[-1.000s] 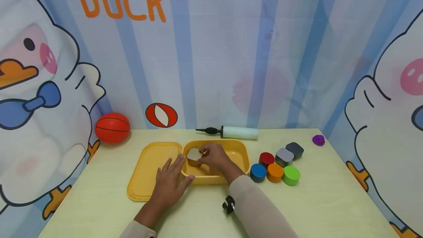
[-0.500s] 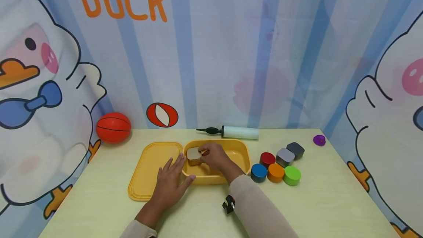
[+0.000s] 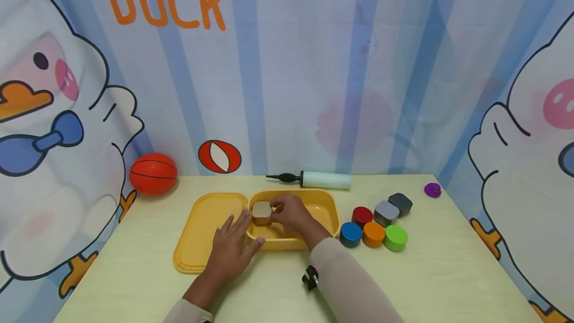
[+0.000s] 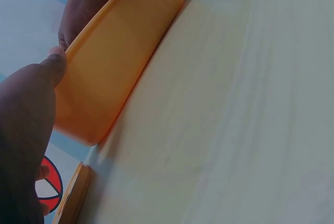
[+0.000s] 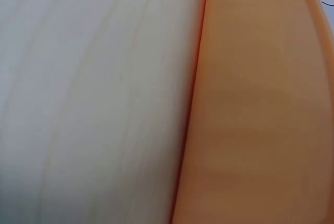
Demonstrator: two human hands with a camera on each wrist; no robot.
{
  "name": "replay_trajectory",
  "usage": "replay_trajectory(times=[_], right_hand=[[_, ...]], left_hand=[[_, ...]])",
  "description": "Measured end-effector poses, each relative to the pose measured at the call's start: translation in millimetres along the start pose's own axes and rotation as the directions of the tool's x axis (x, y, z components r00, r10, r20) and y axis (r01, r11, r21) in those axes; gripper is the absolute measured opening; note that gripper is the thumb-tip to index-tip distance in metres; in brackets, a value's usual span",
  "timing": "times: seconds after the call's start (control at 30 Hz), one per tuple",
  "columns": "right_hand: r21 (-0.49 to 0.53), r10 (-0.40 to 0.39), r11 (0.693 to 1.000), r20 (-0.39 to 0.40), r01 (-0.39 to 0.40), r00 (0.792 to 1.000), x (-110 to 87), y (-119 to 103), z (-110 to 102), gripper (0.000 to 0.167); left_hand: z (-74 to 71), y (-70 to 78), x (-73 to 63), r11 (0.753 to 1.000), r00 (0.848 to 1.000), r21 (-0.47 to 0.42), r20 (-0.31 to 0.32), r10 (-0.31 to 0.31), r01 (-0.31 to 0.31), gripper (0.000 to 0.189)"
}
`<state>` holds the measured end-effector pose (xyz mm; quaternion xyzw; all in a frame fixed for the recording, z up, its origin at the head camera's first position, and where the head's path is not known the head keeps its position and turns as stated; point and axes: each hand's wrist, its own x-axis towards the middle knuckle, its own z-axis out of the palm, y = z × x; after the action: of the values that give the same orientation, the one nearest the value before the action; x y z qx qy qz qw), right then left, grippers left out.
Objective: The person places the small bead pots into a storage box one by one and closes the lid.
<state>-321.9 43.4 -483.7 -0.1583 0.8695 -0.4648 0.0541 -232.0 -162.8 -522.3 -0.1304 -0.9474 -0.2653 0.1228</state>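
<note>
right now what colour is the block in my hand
The block: beige top, golden-brown side, best seen in the head view.

Left grip [image 3: 229,249] splayed, right grip [image 3: 291,212] curled, pinching

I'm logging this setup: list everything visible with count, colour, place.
Table: 1, pale yellow, underneath
Box: 1, yellow, table centre
Lid: 1, yellow, left of box
Block: 1, beige-topped, inside box
Round blocks: 4; blue, red, orange, green; right of box
Angular blocks: 2; light grey, dark grey; beside those
Pump: 1, black, white, behind box
Ball: 1, red, back left
Small object: 1, purple, back right
Backdrop: 1, blue and white, behind table
Wrist device: 1, black, right cuff
Left hand: 1, beige sleeve, box's left end
Right hand: 1, beige sleeve, pinching block
</note>
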Motion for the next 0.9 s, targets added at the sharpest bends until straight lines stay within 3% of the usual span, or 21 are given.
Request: replay_trajectory(times=[0.27,0.67,0.9], right_hand=[[0.003,0.034,0.999,-0.024,-0.034,0.999,-3.1,-0.6,-8.8,0.044],[0.046,-0.002,0.999,-0.06,0.004,0.998,-24.1,-1.3,-33.8,0.041],[0.06,-0.046,0.997,-0.137,0.054,0.99,-39.8,6.3,-56.0,0.036]], left_hand=[[0.9,-0.1,-0.2,1.0,1.0,-0.011,0.001,-0.002,0.002,0.079],[0.5,-0.4,-0.7,1.0,1.0,-0.012,-0.001,-0.005,0.005,0.079],[0.8,0.4,-0.9,1.0,1.0,-0.007,0.012,-0.013,0.013,0.079]])
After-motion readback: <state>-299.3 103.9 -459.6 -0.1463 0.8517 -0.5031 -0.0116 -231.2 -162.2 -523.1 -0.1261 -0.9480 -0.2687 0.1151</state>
